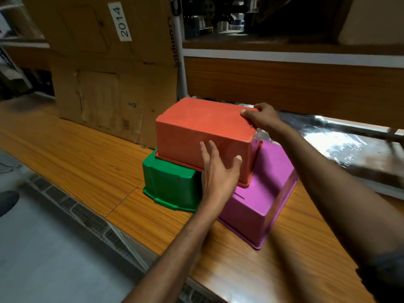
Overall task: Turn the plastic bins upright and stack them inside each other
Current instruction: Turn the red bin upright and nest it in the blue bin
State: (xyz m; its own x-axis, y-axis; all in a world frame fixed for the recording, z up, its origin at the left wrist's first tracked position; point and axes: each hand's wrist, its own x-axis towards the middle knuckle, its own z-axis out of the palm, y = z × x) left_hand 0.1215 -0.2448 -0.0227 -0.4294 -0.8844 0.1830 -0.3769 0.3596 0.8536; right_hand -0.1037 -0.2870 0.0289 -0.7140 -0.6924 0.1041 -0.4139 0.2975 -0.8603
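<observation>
Three plastic bins lie upside down on the wooden table [76, 154]. The orange bin [196, 132] rests on top, bridging the green bin [170, 186] on the left and the purple bin [262, 193] on the right. My left hand [218, 171] lies flat against the orange bin's near side wall, fingers spread. My right hand [262, 117] grips the orange bin's far right top corner, thumb on the upturned bottom and fingers over the edge.
A large cardboard box [109, 73] marked 2014 stands behind and to the left of the bins. Crinkled clear plastic sheeting [338, 141] lies to the right, under a wooden shelf [284, 84]. The table's near edge runs diagonally, with grey floor [43, 248] below it.
</observation>
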